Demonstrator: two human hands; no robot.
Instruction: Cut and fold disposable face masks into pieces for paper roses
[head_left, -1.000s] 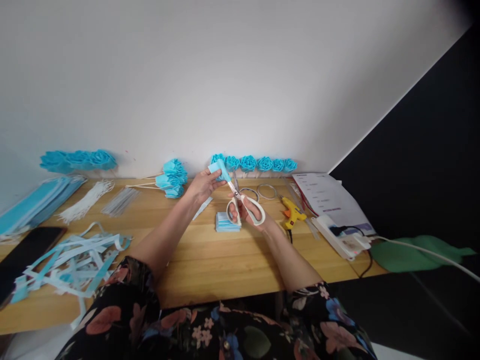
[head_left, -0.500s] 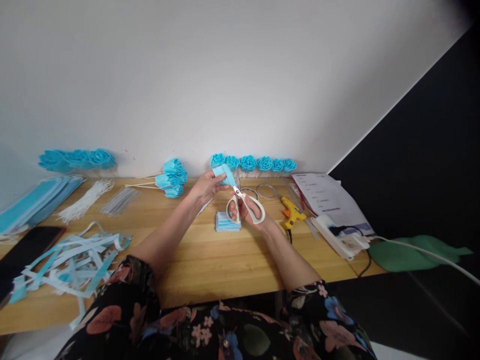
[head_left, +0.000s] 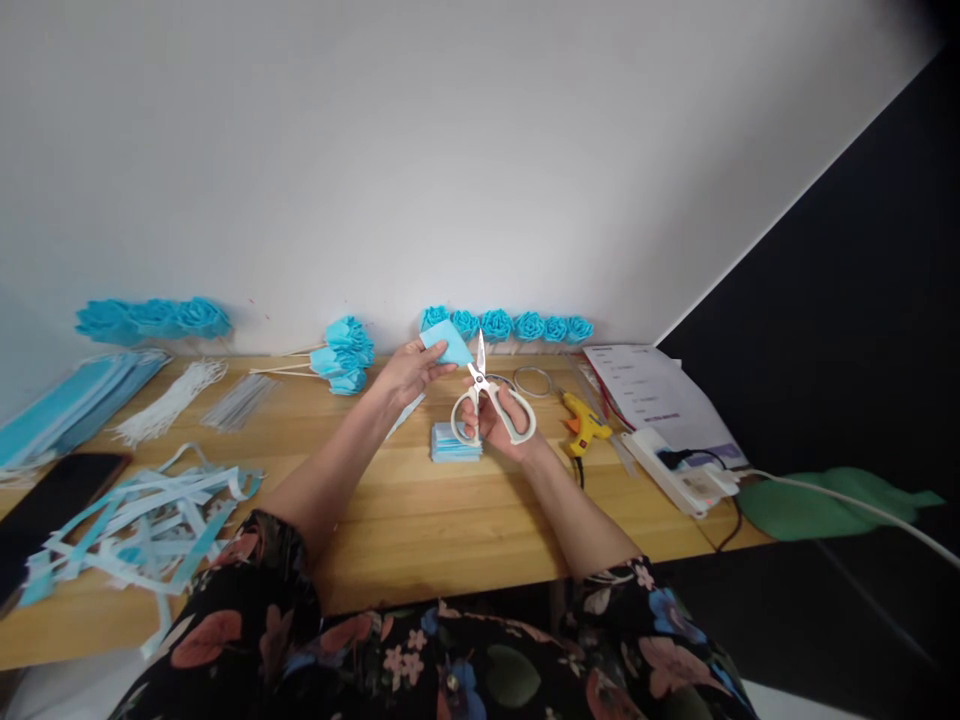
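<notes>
My left hand (head_left: 411,376) pinches a light-blue fabric piece (head_left: 448,343) between thumb and fingers, raised over the table. Close to its right edge are white-handled scissors (head_left: 480,380), blades up and spread apart. My right hand (head_left: 501,422) grips their two loops, with fingers through the handles. Below the scissors lies a stack of blue and white fabric pieces (head_left: 452,446). A pale strip (head_left: 406,414) rests on the table under my left hand. Along the wall behind stands a row of several blue fabric flowers (head_left: 496,326).
To the right are a yellow glue gun (head_left: 583,424), a metal ring (head_left: 533,381), a power strip (head_left: 679,475) and a paper sheet (head_left: 652,390). On the left lie cut strips (head_left: 142,530), a phone (head_left: 52,510), white cords (head_left: 174,402), grey wires (head_left: 238,402) and face masks (head_left: 82,400).
The scissor blades have opened wider and moved clear of the fabric's edge. In my left hand the blue piece now looks flat instead of curled, with its corner pointing right.
</notes>
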